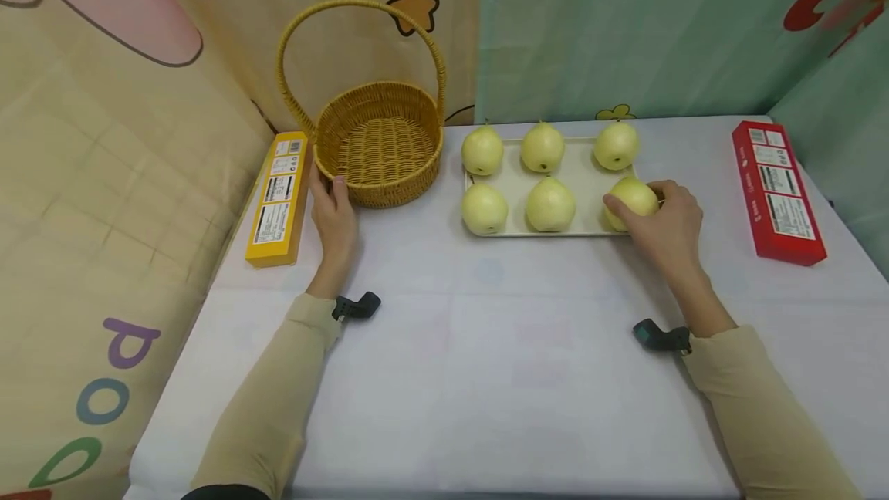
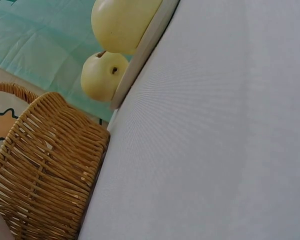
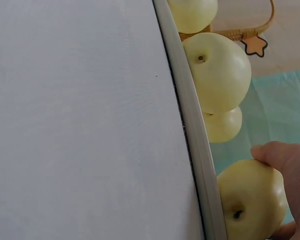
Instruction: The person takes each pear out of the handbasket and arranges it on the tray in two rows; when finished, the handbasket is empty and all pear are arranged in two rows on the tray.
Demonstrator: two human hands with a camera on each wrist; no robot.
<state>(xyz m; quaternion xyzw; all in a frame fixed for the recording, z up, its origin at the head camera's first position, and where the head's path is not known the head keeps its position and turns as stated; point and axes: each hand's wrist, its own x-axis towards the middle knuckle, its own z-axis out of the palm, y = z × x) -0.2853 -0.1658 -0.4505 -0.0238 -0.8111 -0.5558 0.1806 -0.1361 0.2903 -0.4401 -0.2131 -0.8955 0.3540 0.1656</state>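
My right hand grips a round pale yellow-green pear at the front right corner of a white tray, thumb on one side and fingers on the other. In the right wrist view, the thumb lies along the top of this pear, which is right by the tray's rim. Several more pears stand on the tray in two rows. At the left, my left hand rests against the outside of a woven wicker basket, its fingers fairly straight. The basket is empty, its tall handle upright.
A yellow box lies just left of the basket and my left hand. Toward the right edge of the white-covered table lies a red box. Printed curtains hang behind the table and along its sides.
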